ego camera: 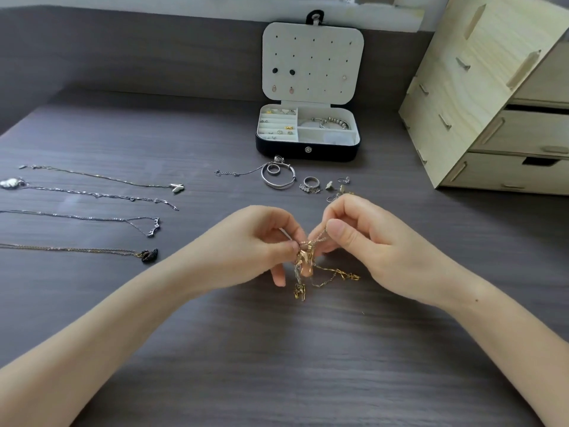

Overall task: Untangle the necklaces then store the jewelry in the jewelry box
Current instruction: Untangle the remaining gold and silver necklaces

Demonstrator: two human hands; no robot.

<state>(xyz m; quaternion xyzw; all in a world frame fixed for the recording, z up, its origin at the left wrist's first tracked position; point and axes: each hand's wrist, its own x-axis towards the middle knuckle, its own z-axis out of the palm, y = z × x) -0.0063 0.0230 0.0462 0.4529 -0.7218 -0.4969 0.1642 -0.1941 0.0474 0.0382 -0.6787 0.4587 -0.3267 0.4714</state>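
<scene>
A knot of gold and silver necklaces (309, 269) with a gold pendant hangs just above the table between my hands. My left hand (258, 245) pinches it from the left, my right hand (360, 241) pinches a chain from the right. Loose chain ends trail down to the table. Several untangled necklaces (92, 192) lie stretched out in rows at the left, the nearest one with a black swan pendant (150, 255). The jewelry box (308, 134) stands open at the back, its lid upright with earrings pinned in it, rings and a bracelet in its compartments.
Loose jewelry lies in front of the box: a silver bangle (278, 175) with a ring inside, a thin chain (234, 173), rings (311, 184) and earrings (337, 188). A pale wooden drawer unit (492, 97) stands at the right. The dark wooden table (277, 349) runs to a wall behind.
</scene>
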